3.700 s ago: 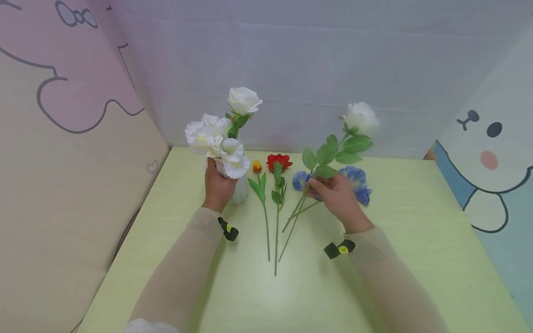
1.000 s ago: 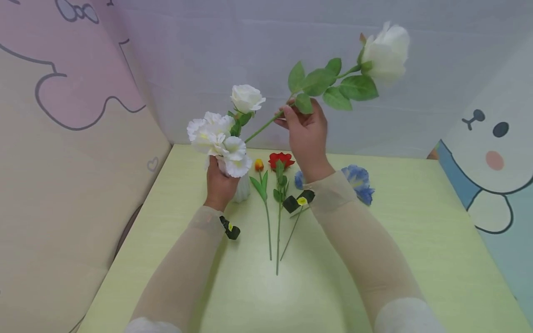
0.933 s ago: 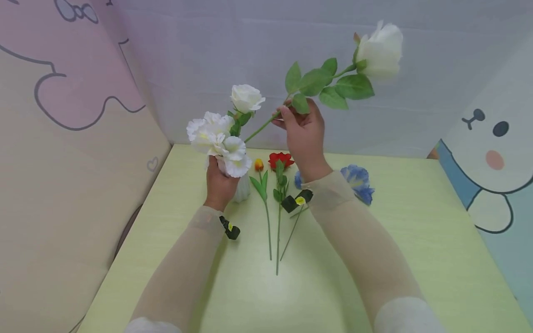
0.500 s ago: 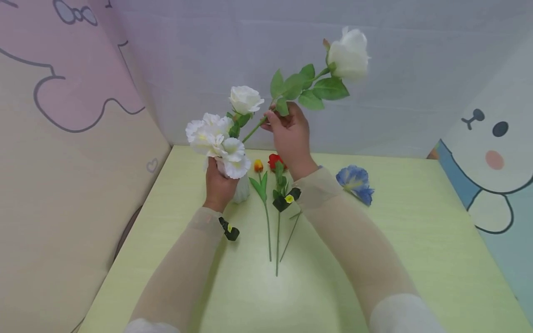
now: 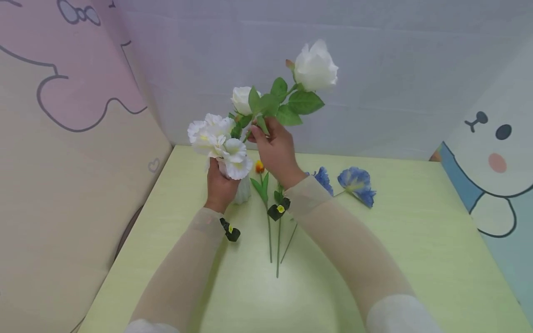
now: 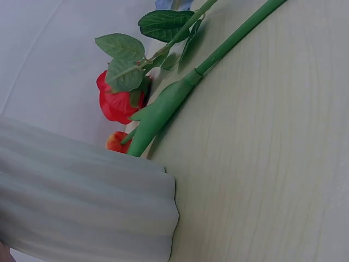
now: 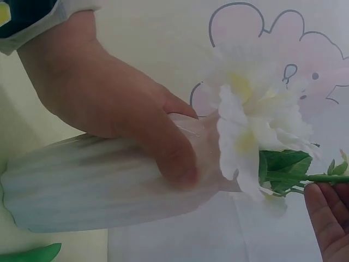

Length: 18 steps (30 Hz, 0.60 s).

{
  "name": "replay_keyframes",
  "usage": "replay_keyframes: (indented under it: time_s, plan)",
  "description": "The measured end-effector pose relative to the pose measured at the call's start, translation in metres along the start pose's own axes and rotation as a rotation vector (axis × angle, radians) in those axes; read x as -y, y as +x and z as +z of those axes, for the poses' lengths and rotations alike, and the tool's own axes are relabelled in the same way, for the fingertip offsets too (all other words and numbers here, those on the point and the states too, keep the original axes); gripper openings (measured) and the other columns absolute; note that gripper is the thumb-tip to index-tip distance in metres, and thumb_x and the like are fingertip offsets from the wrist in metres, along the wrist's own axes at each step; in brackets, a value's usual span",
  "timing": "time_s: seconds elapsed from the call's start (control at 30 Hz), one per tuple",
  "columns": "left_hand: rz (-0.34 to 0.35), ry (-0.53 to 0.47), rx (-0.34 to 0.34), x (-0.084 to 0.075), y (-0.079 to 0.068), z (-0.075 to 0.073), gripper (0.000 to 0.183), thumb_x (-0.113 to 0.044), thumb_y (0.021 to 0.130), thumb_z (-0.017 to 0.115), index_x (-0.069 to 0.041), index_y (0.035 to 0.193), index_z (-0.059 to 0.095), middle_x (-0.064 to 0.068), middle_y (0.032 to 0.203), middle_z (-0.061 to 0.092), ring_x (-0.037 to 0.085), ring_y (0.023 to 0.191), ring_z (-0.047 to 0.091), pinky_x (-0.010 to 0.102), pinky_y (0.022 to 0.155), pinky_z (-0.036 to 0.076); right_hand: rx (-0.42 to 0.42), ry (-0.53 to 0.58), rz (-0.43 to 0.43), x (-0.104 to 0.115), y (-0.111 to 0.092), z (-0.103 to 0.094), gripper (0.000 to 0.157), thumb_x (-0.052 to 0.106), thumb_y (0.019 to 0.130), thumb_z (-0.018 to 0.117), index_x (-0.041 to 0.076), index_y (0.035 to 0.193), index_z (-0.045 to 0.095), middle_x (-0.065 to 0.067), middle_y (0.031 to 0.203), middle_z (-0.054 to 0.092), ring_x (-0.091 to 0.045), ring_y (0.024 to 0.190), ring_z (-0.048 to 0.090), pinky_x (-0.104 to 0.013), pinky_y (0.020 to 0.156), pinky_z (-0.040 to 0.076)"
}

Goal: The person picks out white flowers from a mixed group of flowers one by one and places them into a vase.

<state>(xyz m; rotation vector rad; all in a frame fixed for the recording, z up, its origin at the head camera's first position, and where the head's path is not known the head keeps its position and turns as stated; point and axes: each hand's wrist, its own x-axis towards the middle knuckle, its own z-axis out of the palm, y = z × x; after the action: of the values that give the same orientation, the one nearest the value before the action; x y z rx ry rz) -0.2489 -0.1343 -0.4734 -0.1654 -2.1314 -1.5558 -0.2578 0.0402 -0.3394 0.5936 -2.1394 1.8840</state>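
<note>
My left hand [image 5: 222,186] grips the upper part of a white ribbed vase [image 7: 109,183], thumb curled over its side in the right wrist view. White ruffled flowers [image 5: 216,141] and a smaller white rose [image 5: 243,99] stand in the vase. Just right of its mouth, my right hand [image 5: 275,147] pinches the green stem [image 7: 322,178] of a large white rose [image 5: 315,67] below its leaves. That rose leans up to the right, and its lower stem runs in behind the ruffled petals, where its end is hidden.
On the pale yellow table [image 5: 399,259] lie an orange tulip [image 5: 260,167], a red flower [image 6: 117,101] and blue flowers [image 5: 356,185], stems toward the front. My right forearm covers part of them. A pale wall [image 5: 374,69] rises behind the table.
The right hand has lifted the large white rose from the table, carried it left to the vase, then lowered its stem farther down at the mouth. The left hand stays on the vase.
</note>
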Motion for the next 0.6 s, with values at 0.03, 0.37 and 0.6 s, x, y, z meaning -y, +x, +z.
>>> replay_keyframes:
  time_s: [0.03, 0.37, 0.6]
  plan:
    - [-0.001, 0.005, -0.001, 0.0, 0.0, 0.0, 0.074, -0.021, 0.087, 0.077, -0.01, 0.15, 0.039, 0.008, 0.143, 0.054, 0.021, 0.13, 0.052, 0.042, 0.112, 0.039, 0.019, -0.044, -0.006, -0.002, -0.001, 0.001, 0.024, 0.02, 0.107, 0.058, 0.003, 0.123, 0.061, -0.011, 0.113, 0.07, -0.02, 0.099, 0.073, -0.028, 0.09, 0.056]
    - [0.015, 0.008, 0.008, 0.001, 0.0, 0.0, 0.077, -0.02, 0.088, 0.078, -0.009, 0.152, 0.037, 0.008, 0.147, 0.053, 0.019, 0.135, 0.049, 0.04, 0.114, 0.037, 0.183, -0.138, -0.105, -0.016, 0.006, 0.006, 0.042, 0.02, 0.107, 0.057, 0.009, 0.148, 0.053, -0.006, 0.152, 0.051, -0.013, 0.136, 0.052, -0.029, 0.108, 0.044]
    - [0.032, 0.01, 0.009, 0.003, 0.0, 0.0, 0.076, -0.019, 0.088, 0.078, -0.008, 0.151, 0.037, 0.009, 0.145, 0.053, 0.021, 0.133, 0.051, 0.042, 0.113, 0.038, 0.285, -0.334, 0.094, -0.019, 0.009, 0.005, 0.048, 0.031, 0.109, 0.051, 0.014, 0.154, 0.048, -0.007, 0.155, 0.048, -0.022, 0.141, 0.047, -0.035, 0.111, 0.042]
